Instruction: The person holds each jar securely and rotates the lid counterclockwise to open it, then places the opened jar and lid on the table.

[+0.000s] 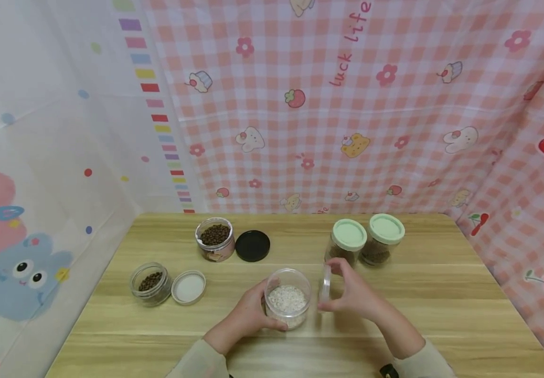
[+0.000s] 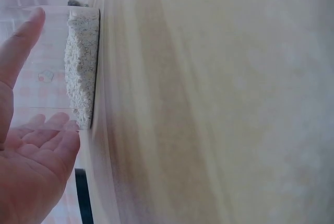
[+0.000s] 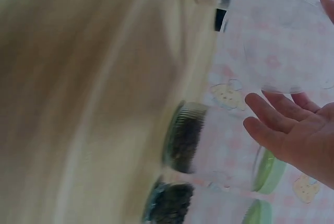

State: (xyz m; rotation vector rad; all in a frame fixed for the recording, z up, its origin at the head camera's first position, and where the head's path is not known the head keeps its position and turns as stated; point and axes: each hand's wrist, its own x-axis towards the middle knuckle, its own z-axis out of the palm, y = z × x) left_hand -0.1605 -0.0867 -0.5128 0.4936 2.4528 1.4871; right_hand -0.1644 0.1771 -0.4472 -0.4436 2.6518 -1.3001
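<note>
My left hand [image 1: 251, 311] holds a clear plastic jar [image 1: 302, 286], thumb on the near side and fingers round the left and far side. White flakes [image 2: 82, 67] fill the jar's lower part, and its top is uncovered. Just right of it, my right hand [image 1: 358, 295] grips a clear round lid [image 1: 326, 286] by its edge, between thumb and fingers. The lid stands on edge, apart from the jar. In the right wrist view, the lid [image 3: 282, 41] appears as a wide transparent disc above the fingers.
Two jars with green lids [image 1: 349, 234] [image 1: 386, 229] and dark contents stand behind my right hand. At the back left are an open jar of brown pellets [image 1: 216, 254] and a black lid [image 1: 252, 245]. Farther left sit a smaller open pellet jar [image 1: 151, 296] and a white lid [image 1: 189, 287].
</note>
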